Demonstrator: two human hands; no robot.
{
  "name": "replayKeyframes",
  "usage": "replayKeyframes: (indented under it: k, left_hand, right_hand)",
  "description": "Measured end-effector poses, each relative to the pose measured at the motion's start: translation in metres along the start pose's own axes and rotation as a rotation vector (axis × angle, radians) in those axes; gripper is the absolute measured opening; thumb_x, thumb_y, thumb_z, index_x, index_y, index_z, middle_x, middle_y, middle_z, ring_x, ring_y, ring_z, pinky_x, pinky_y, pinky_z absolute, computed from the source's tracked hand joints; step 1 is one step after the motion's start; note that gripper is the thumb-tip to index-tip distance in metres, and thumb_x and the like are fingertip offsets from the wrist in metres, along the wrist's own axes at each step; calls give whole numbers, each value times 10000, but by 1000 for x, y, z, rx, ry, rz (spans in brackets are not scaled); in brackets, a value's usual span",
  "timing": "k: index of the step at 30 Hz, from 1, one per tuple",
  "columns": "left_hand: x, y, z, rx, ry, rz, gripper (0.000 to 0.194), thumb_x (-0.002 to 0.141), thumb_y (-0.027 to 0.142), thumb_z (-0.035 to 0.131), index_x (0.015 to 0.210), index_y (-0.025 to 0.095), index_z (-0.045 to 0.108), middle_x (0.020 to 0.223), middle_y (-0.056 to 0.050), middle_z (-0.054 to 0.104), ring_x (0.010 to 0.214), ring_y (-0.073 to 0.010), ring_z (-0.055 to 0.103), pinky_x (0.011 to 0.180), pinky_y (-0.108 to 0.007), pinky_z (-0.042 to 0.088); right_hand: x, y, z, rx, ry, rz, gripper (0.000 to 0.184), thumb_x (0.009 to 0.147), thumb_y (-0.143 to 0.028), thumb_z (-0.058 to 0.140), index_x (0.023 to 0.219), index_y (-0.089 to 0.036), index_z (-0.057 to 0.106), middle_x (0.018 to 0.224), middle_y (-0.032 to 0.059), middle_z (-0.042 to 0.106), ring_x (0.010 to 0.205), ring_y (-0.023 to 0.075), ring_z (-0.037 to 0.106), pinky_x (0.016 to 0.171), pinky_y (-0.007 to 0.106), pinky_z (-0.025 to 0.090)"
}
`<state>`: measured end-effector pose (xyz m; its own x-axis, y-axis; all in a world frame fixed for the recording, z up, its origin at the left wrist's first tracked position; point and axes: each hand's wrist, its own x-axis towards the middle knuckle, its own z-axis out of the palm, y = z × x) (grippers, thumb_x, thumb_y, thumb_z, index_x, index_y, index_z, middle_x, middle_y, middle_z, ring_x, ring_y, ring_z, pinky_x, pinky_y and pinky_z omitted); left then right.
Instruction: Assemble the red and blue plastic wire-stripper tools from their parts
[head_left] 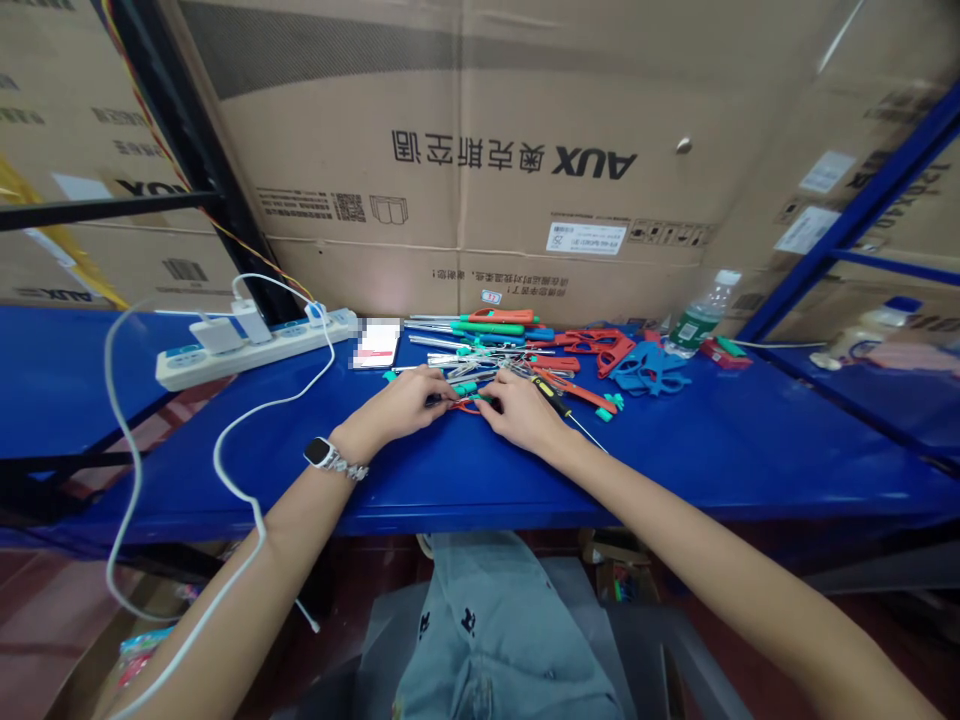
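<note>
Orange plastic piece (466, 405) is between the two hands, as the head view shows, about midway between the near and far edges of the blue tabletop (420, 487). The left hand (409, 404) has its fingertips closed on the left end of it; the right hand (519, 410) pinches the opposite end, thumb and fingers brought together. Its exact outline I cannot tell, because the fingers cover much of it, and something dark under the left fingers is too small to name.

By its look, this piece should be light and rather stiff — a hard, thin-walled plastic, I judge. The surface is probably smooth, so it could slip a little under dry fingertips. Thin parts may crack if they are bent strongly; therefore a soft pinch at both ends, near the solid places, seems the better hold, with the middle left free.

Just beyond it, toward the far edge, lies a pile of metal rods (433, 343) and an orange-and-green lighter-like tool (491, 316). These rods look stiff, but they may roll. A screwdriver (551, 397) lies just beside the right hand — its thick handle is the natural place to take it.
</note>
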<state>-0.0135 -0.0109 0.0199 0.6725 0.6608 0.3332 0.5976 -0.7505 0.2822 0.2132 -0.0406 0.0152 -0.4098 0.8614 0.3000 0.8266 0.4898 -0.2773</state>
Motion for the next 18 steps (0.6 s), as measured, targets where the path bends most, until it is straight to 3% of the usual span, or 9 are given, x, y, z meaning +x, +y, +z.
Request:
replayKeyframes:
  k: [8, 18]
  left_hand:
    - [-7, 0, 1, 56, -5, 3, 236, 975, 188, 571, 1069, 209, 787, 999, -93, 698, 899, -224, 651, 831, -380, 531]
    - [-18, -1, 4, -16, 38, -54, 174, 973, 221, 605, 1043, 189, 762, 990, -85, 738, 886, -210, 686, 856, -366, 553]
  right_hand:
    - [0, 2, -6, -41, -18, 47, 203, 970, -326, 629, 1060, -204, 764, 1073, 69, 667, 916, 197, 650, 746, 297, 458]
    - [-1, 0, -5, -60, -12, 63, 203, 972, -315, 610, 1054, -206, 761, 1065, 68, 664, 911, 199, 645, 717, 288, 425]
